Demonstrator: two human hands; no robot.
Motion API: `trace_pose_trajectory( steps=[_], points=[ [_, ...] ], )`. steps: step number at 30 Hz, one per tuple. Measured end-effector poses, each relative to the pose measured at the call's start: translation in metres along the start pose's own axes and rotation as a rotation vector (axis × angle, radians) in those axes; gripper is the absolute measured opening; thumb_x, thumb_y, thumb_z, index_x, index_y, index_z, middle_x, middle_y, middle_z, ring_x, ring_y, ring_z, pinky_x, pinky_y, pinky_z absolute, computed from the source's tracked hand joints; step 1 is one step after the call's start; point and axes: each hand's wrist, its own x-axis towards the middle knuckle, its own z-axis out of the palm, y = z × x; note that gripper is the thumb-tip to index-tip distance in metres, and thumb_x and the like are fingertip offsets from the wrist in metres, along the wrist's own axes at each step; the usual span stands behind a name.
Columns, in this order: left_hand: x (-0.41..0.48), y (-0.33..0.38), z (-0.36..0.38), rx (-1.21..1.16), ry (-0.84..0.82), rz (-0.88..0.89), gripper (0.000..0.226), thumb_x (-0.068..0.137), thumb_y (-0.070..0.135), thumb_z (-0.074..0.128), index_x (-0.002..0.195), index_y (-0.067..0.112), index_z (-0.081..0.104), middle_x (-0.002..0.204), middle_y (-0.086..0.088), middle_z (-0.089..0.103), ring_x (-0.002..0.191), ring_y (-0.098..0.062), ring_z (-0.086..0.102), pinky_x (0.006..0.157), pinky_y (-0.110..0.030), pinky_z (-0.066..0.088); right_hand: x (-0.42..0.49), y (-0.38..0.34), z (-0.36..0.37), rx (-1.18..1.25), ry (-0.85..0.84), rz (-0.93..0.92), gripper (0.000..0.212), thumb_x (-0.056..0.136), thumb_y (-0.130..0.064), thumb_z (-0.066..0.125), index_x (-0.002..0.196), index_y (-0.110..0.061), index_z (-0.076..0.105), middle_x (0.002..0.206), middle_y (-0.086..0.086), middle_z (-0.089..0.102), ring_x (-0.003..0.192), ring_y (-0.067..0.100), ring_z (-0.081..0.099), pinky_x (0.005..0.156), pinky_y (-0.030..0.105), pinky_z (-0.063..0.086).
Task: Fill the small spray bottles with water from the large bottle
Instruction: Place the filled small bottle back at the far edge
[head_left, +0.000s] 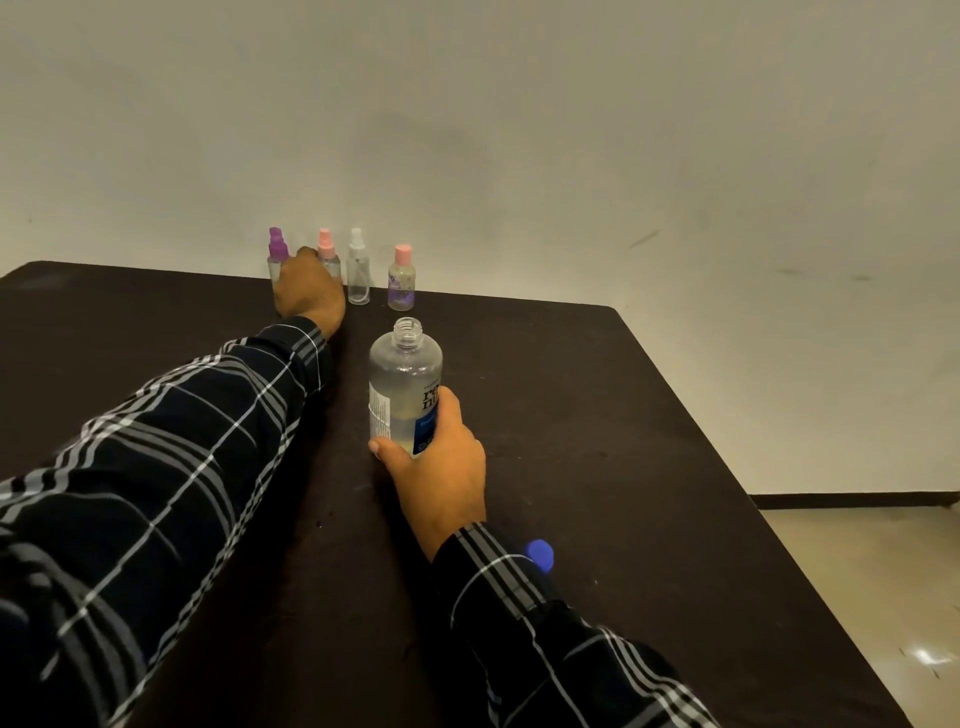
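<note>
At centre of table (623, 415), right hand (441, 467) grips uncapped large bottle (405, 374), upright; left hand (310, 291) among small spray bottles (358, 267) at far edge, grasp hidden. Picking stage; next likely: unscrew one sprayer, pour steadily.

- The left arm (197, 441) is reaching far forward, sleeved in plaid; the left hand (310, 291) is lying knuckles up, fingers hidden from view.
- The right hand (441, 467) is gripping the large bottle (405, 364) low down, thumb curling round.
</note>
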Motion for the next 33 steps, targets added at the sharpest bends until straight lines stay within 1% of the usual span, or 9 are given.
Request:
trace_pose_trajectory(
  steps=[9, 15, 18, 20, 22, 24, 29, 31, 33],
  points=[
    [0.006, 0.004, 0.005, -0.028, -0.035, 0.011, 0.037, 0.096, 0.021, 0.067, 0.129, 0.007, 0.057, 0.124, -0.018, 0.064, 0.115, -0.039, 0.062, 0.096, -0.050, 0.053, -0.001, -0.001, -0.002, -0.032, -0.013, 0.000, 0.070, 0.077, -0.042, 0.080, 0.133, -0.040, 0.039, 0.128, -0.014, 0.059, 0.125, 0.016, 0.052, 0.105, 0.038, 0.045],
    [0.001, 0.006, -0.001, -0.042, -0.084, 0.014, 0.041, 0.098, 0.016, 0.063, 0.135, 0.006, 0.049, 0.128, -0.020, 0.061, 0.117, -0.041, 0.061, 0.095, -0.050, 0.053, -0.002, -0.001, -0.003, -0.043, -0.009, -0.002, 0.070, 0.077, -0.042, 0.080, 0.134, -0.040, 0.039, 0.129, -0.014, 0.059, 0.126, 0.017, 0.051, 0.105, 0.038, 0.045],
    [-0.012, 0.007, -0.005, -0.014, -0.029, 0.082, 0.045, 0.100, 0.015, 0.058, 0.141, 0.008, 0.041, 0.131, -0.018, 0.059, 0.120, -0.040, 0.059, 0.096, -0.050, 0.051, -0.001, -0.001, -0.004, -0.046, -0.009, 0.001, 0.073, 0.077, -0.042, 0.080, 0.136, -0.040, 0.037, 0.129, -0.013, 0.059, 0.126, 0.018, 0.051, 0.105, 0.039, 0.045],
    [-0.022, 0.008, -0.006, 0.064, 0.035, 0.168, 0.055, 0.096, 0.013, 0.063, 0.144, 0.008, 0.038, 0.139, -0.017, 0.052, 0.124, -0.037, 0.057, 0.101, -0.047, 0.049, -0.002, -0.002, -0.003, -0.043, -0.005, 0.007, 0.074, 0.076, -0.043, 0.081, 0.136, -0.040, 0.037, 0.129, -0.012, 0.060, 0.125, 0.019, 0.052, 0.104, 0.042, 0.047],
    [-0.030, 0.010, -0.006, 0.080, 0.085, 0.243, 0.065, 0.089, 0.011, 0.071, 0.145, 0.012, 0.037, 0.143, -0.016, 0.044, 0.113, -0.039, 0.062, 0.091, -0.047, 0.056, -0.002, -0.002, -0.002, -0.045, 0.003, 0.009, 0.073, 0.075, -0.043, 0.081, 0.133, -0.041, 0.038, 0.126, -0.012, 0.061, 0.123, 0.019, 0.054, 0.102, 0.043, 0.049],
    [-0.035, 0.015, -0.005, 0.045, 0.062, 0.337, 0.065, 0.090, 0.007, 0.069, 0.146, 0.017, 0.038, 0.145, -0.015, 0.039, 0.104, -0.041, 0.065, 0.081, -0.048, 0.060, -0.002, -0.002, -0.002, -0.041, 0.001, 0.010, 0.071, 0.075, -0.043, 0.082, 0.132, -0.041, 0.038, 0.126, -0.012, 0.061, 0.123, 0.019, 0.054, 0.102, 0.043, 0.049],
    [-0.030, 0.029, 0.002, 0.101, -0.119, 0.447, 0.072, 0.094, -0.001, 0.059, 0.157, 0.020, 0.029, 0.166, -0.008, 0.019, 0.137, -0.041, 0.044, 0.097, -0.054, 0.053, 0.001, -0.001, -0.003, -0.032, -0.022, 0.016, 0.075, 0.076, -0.042, 0.082, 0.136, -0.039, 0.038, 0.131, -0.011, 0.059, 0.127, 0.019, 0.051, 0.105, 0.042, 0.047],
    [-0.028, 0.031, 0.003, 0.155, -0.140, 0.451, 0.072, 0.094, 0.003, 0.060, 0.157, 0.019, 0.029, 0.167, -0.007, 0.016, 0.141, -0.040, 0.039, 0.099, -0.054, 0.052, 0.001, -0.001, -0.003, -0.024, -0.036, 0.022, 0.076, 0.076, -0.041, 0.082, 0.138, -0.038, 0.037, 0.133, -0.011, 0.057, 0.129, 0.019, 0.050, 0.106, 0.044, 0.046],
    [-0.027, 0.033, -0.001, 0.159, -0.133, 0.442, 0.069, 0.094, 0.006, 0.062, 0.155, 0.018, 0.032, 0.165, -0.009, 0.020, 0.137, -0.041, 0.044, 0.099, -0.053, 0.052, 0.002, -0.001, -0.004, -0.027, -0.038, 0.021, 0.076, 0.076, -0.041, 0.082, 0.137, -0.039, 0.037, 0.134, -0.011, 0.057, 0.130, 0.018, 0.049, 0.107, 0.043, 0.046]
  ],
)
